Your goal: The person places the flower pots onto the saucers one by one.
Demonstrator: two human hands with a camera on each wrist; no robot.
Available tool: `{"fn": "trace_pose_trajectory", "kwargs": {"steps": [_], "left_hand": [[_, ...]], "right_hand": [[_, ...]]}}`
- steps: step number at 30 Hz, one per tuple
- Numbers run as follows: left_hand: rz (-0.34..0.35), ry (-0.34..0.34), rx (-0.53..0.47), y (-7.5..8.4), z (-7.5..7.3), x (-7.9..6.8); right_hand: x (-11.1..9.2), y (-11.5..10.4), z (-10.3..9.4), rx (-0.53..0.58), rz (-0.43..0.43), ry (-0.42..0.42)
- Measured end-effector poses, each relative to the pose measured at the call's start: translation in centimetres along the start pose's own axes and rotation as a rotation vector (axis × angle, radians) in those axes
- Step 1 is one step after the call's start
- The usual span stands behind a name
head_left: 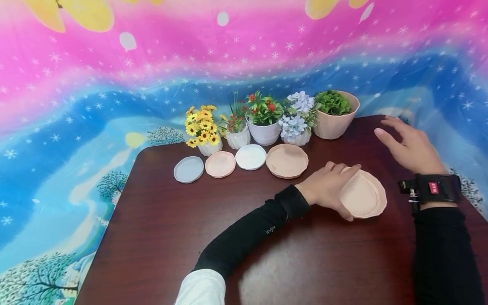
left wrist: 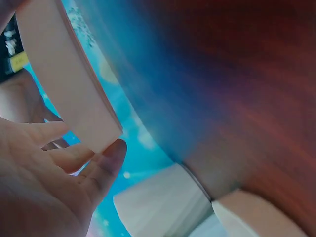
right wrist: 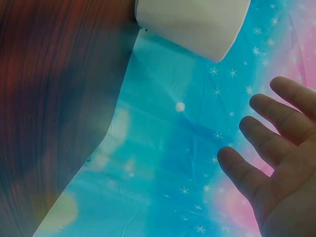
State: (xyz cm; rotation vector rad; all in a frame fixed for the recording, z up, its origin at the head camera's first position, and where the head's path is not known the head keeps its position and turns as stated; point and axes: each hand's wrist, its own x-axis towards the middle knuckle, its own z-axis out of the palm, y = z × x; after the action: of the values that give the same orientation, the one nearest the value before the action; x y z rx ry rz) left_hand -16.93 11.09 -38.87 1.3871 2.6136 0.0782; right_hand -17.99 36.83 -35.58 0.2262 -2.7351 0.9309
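My left hand (head_left: 331,186) grips a large beige faceted saucer (head_left: 364,195) by its left side, fingers on the far rim and thumb at the near rim. In the left wrist view the saucer's side wall (left wrist: 69,74) runs above the palm, with fingertips against its edge. To the right, my right hand (head_left: 413,146) hovers with fingers spread, holding nothing. The right wrist view shows these straight fingers (right wrist: 269,143) apart from the large beige pot (right wrist: 192,24). That pot (head_left: 333,123), with a green leafy plant inside, stands beyond both hands.
Along the table's (head_left: 171,237) back edge stand yellow flowers (head_left: 203,127), a small red-berried plant (head_left: 238,137), a red-flowered plant (head_left: 264,131) and pale blue flowers (head_left: 295,123), all potted. Before them lie grey (head_left: 188,169), pink (head_left: 220,164), white (head_left: 250,157) and tan (head_left: 287,161) saucers.
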Motion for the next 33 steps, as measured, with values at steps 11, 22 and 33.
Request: {"fn": "trace_pose_trajectory", "kwargs": {"steps": [11,22,33], "left_hand": [[0.009,0.014,0.032,3.2,0.6,-1.0],[-0.010,0.030,0.061,4.1,3.0,-1.9],[0.011,0.035,0.089,4.8,3.8,-2.2]], "right_hand": [[0.1,-0.2,-0.9,0.021,-0.023,0.047],[-0.1,-0.5,0.0,0.024,-0.046,0.042],[-0.1,-0.8,-0.3,-0.009,-0.010,-0.014]]}}
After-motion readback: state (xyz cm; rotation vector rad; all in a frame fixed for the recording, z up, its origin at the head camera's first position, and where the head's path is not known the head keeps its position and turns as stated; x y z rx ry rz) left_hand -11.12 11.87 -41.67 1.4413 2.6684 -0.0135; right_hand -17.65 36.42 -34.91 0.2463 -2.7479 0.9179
